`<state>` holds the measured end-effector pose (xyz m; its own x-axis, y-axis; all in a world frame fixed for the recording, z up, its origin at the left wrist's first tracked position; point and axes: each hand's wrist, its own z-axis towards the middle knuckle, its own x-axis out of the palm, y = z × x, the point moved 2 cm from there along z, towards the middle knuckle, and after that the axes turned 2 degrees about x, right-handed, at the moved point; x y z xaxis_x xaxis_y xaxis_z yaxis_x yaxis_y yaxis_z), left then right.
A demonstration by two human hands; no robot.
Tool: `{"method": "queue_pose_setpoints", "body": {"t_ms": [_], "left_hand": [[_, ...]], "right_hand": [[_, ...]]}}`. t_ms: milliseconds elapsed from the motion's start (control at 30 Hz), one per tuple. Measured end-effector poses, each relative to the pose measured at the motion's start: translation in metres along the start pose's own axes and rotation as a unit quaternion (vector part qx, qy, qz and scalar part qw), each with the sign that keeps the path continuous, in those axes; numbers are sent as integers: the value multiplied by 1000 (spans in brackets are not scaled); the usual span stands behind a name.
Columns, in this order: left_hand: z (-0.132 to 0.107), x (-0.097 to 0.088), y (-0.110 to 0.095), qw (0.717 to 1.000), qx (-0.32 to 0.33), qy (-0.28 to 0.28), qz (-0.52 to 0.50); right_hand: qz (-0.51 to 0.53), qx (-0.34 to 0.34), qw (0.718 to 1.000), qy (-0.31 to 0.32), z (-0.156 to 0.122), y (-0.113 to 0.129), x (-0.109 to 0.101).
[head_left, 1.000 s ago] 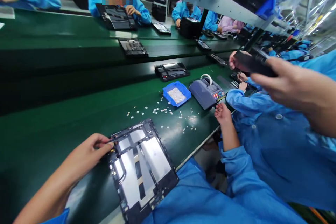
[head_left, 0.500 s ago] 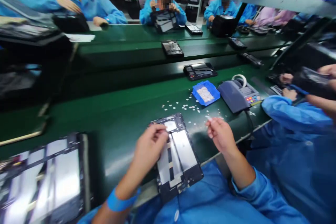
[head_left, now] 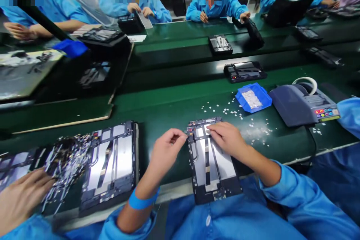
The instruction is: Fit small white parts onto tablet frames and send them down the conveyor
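Observation:
An opened tablet (head_left: 229,163) lies in front of me, its silver inner plates and dark flat cable showing. It overhangs the bench's front edge towards my blue coat. My left hand (head_left: 167,153) is at its upper left edge, thumb and forefinger pinched together; anything between them is too small to make out. My right hand (head_left: 229,140) reaches over the upper right of the tablet, its closed fingertips touching a pale square patch near the top. Whatever those fingertips hold is hidden.
Small white pieces (head_left: 230,111) are scattered beyond the tablet, near a blue bin (head_left: 254,97) of white pieces and a grey tape dispenser (head_left: 305,101). Left are a stack of opened tablets (head_left: 120,157), a pile of thin strips (head_left: 67,161) and a co-worker's hand (head_left: 25,198). People sit opposite.
My right hand has come from the air right of the tablet onto its upper part. My left hand has shifted to the tablet's left edge. The view has turned left.

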<state>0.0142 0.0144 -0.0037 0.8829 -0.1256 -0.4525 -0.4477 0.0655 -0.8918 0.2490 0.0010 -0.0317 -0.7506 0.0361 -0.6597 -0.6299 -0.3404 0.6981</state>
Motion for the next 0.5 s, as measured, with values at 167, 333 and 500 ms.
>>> {"method": "queue_pose_setpoints", "body": {"t_ms": [167, 333, 500], "left_hand": [[5, 4, 1, 942, 168, 104, 272], [6, 20, 8, 885, 216, 145, 386], [7, 19, 9, 884, 218, 152, 386]], "right_hand": [[-215, -169, 957, 102, 28, -6, 12], [-262, -208, 933, 133, 37, -8, 21], [-283, -216, 923, 146, 37, -8, 20]]}}
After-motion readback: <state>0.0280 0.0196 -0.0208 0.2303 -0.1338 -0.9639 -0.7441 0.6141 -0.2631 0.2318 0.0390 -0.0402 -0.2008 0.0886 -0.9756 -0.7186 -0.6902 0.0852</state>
